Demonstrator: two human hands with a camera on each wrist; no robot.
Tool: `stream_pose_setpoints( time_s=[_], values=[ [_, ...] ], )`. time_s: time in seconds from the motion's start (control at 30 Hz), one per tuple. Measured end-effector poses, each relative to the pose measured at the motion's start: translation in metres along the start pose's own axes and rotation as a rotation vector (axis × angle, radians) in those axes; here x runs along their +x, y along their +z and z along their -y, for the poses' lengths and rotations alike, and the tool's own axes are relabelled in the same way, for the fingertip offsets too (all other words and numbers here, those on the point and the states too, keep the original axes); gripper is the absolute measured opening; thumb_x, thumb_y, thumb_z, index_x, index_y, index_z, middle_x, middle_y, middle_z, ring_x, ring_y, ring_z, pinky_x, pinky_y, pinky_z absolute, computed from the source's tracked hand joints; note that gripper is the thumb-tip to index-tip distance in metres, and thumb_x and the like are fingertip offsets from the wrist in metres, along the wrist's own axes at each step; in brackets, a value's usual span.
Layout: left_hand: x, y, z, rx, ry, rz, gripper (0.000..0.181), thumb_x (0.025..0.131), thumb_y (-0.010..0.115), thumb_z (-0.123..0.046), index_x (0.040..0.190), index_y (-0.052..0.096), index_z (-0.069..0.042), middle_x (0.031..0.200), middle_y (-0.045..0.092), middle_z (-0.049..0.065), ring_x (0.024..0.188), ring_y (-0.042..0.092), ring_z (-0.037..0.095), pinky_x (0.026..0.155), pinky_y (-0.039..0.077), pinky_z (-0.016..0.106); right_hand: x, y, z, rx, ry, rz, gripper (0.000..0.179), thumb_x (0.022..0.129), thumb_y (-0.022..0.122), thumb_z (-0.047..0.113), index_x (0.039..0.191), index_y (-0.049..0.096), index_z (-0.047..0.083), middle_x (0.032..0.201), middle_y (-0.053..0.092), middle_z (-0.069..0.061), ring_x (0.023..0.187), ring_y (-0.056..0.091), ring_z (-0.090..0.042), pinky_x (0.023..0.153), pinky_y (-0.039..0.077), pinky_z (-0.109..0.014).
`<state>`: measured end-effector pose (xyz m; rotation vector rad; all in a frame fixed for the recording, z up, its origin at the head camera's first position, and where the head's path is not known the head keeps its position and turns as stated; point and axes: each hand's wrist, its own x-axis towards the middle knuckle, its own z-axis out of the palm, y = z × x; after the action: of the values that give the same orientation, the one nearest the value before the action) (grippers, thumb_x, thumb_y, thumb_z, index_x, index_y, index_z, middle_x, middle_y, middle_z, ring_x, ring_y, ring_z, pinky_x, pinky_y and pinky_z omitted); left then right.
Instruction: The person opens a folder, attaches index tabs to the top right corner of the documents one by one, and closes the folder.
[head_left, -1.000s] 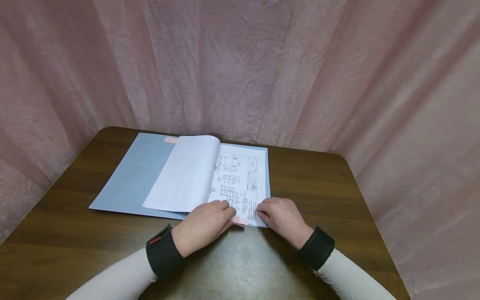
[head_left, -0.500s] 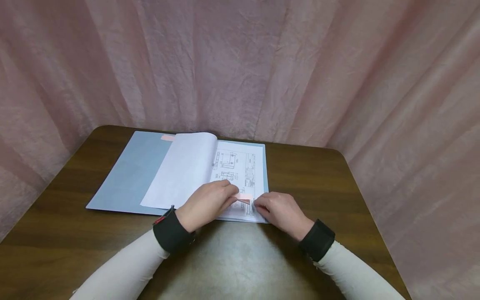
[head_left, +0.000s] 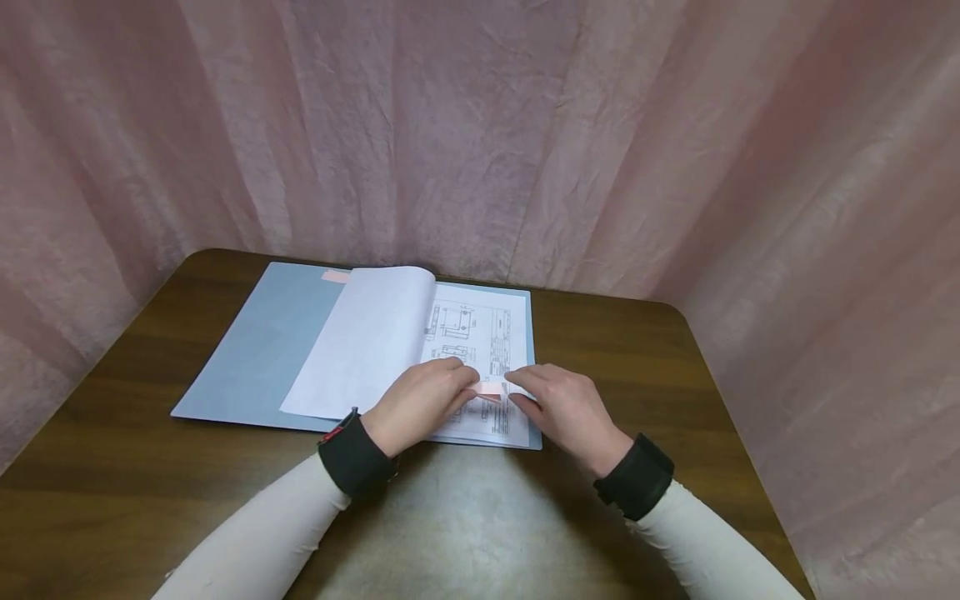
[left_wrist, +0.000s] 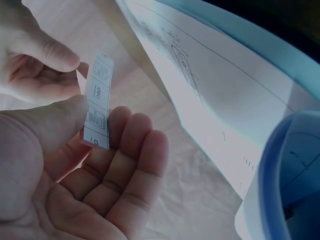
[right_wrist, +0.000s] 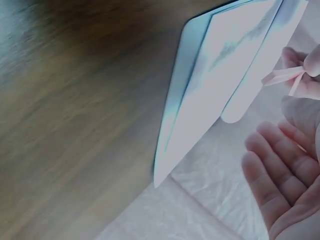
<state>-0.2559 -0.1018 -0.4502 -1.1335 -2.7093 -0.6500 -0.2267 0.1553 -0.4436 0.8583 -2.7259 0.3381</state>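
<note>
In the head view my left hand (head_left: 427,402) pinches a small pad of pink sticky notes (head_left: 491,388) over the drawing sheet (head_left: 483,325). The left wrist view shows the pad's printed underside (left_wrist: 99,102) between thumb and fingers, the other fingers loosely bent. A strip stands apart from the pad in the right wrist view. My right hand (head_left: 567,410) is close to the pad's free end, thumb and forefinger spread apart. Under both hands lies an open blue folder (head_left: 240,358), a blank-backed sheet (head_left: 360,342) folded over to its left side.
Another pink sticky note (head_left: 335,276) sticks out at the top of the folded sheet. The folder lies on a dark wooden table (head_left: 622,350), near its back edge. A pink curtain (head_left: 465,133) hangs behind and at the sides.
My left hand has lifted the sticky-note pad from the folder's lower edge, up over the drawing. My right hand has shifted slightly up, and its thumb and forefinger have spread.
</note>
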Motion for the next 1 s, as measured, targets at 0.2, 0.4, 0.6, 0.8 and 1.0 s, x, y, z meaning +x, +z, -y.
stream_pose_setpoints(
  time_s=[0.2, 0.4, 0.6, 0.8, 1.0],
  values=[
    [0.0, -0.001, -0.002, -0.011, 0.005, -0.006, 0.019, 0.101, 0.083, -0.021, 0.117, 0.08, -0.011, 0.104, 0.077, 0.002, 0.09, 0.067, 0.017, 0.089, 0.06, 0.037, 0.006, 0.002, 0.006, 0.022, -0.096, -0.039, 0.038, 0.09, 0.096, 0.019, 0.125, 0.083, 0.016, 0.115, 0.081, 0.001, 0.103, 0.075, -0.015, 0.09, 0.063, -0.037],
    [0.0, -0.001, -0.003, -0.002, 0.011, -0.011, 0.018, 0.105, 0.08, -0.024, 0.116, 0.08, -0.011, 0.104, 0.077, 0.003, 0.09, 0.068, 0.017, 0.088, 0.06, 0.037, 0.009, 0.004, 0.008, 0.046, -0.118, -0.059, 0.041, 0.089, 0.096, 0.021, 0.128, 0.083, 0.017, 0.117, 0.081, 0.002, 0.105, 0.076, -0.014, 0.092, 0.063, -0.036],
    [0.0, -0.001, -0.003, 0.011, 0.019, -0.01, 0.018, 0.106, 0.077, -0.026, 0.116, 0.08, -0.01, 0.102, 0.076, 0.002, 0.087, 0.066, 0.016, 0.085, 0.059, 0.036, 0.009, 0.005, 0.011, 0.049, -0.117, -0.06, 0.038, 0.092, 0.093, 0.021, 0.129, 0.082, 0.016, 0.119, 0.08, 0.002, 0.106, 0.076, -0.013, 0.093, 0.062, -0.035],
    [-0.001, 0.0, -0.004, 0.021, 0.014, -0.001, 0.019, 0.106, 0.078, -0.026, 0.117, 0.08, -0.011, 0.101, 0.075, 0.002, 0.085, 0.064, 0.015, 0.082, 0.058, 0.034, 0.009, 0.007, 0.014, -0.001, -0.124, -0.062, 0.041, 0.092, 0.094, 0.018, 0.13, 0.082, 0.012, 0.124, 0.08, -0.002, 0.112, 0.076, -0.017, 0.098, 0.061, -0.037],
    [-0.001, 0.002, -0.005, 0.02, 0.016, 0.006, 0.019, 0.104, 0.081, -0.024, 0.117, 0.08, -0.01, 0.101, 0.075, 0.002, 0.085, 0.063, 0.015, 0.082, 0.058, 0.034, 0.01, 0.011, 0.017, -0.029, -0.11, -0.058, 0.041, 0.091, 0.094, 0.017, 0.13, 0.081, 0.012, 0.125, 0.08, -0.003, 0.114, 0.076, -0.019, 0.099, 0.061, -0.039]
  ],
)
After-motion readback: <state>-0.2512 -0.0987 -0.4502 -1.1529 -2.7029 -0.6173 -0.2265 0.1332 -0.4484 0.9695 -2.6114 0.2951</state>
